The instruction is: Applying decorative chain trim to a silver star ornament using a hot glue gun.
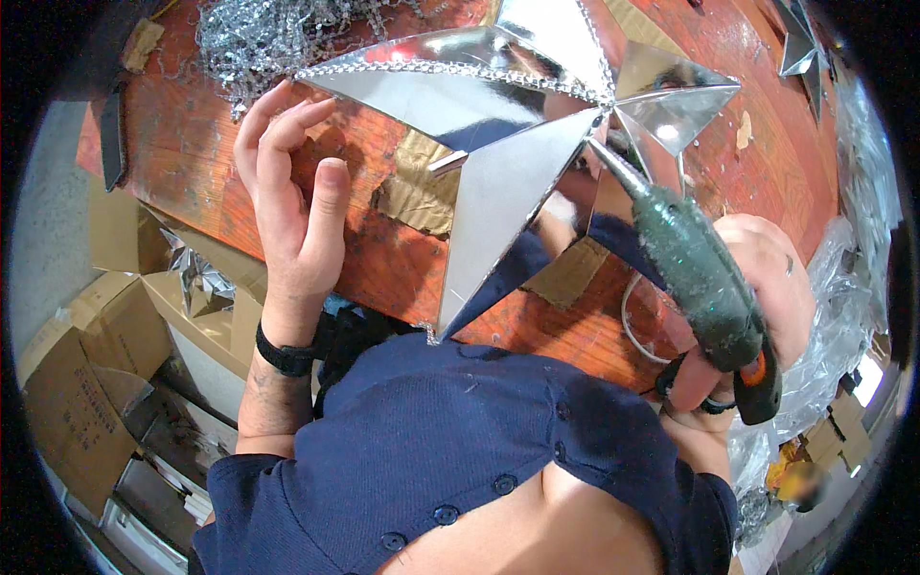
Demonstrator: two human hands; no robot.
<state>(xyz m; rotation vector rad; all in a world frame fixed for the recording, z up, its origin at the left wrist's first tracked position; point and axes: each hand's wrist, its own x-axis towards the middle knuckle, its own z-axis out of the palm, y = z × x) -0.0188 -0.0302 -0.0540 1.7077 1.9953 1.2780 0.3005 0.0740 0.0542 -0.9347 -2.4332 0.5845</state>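
Counter: red-brown wooden counter [192, 163], carrying the work.
Boxes: cardboard boxes [77, 412] stand at the lower left, beside the counter.
Star: large silver star [513, 182] lies on the counter, top centre; its lower point reaches the near edge, by the person's shirt.
Plastic: crumpled clear sheeting [815, 307] lines the right side.
Tinsel: silver tangle [264, 43] lies beyond the left hand.
Glue gun: dark green glue gun [695, 259] slants over the star, its nozzle near the centre; contact cannot be told.
Hands: right hand [771, 278] grips the glue gun, which hides part of it; left hand [292, 192] is spread and loosely curled, fingertips near the star's left point.
Second star: silver piece [803, 53] at the upper right.
Cardboard scraps: brown pieces [417, 187] partly covered by the star.
Trim: silver beaded strip [450, 67] along the star's ridge.
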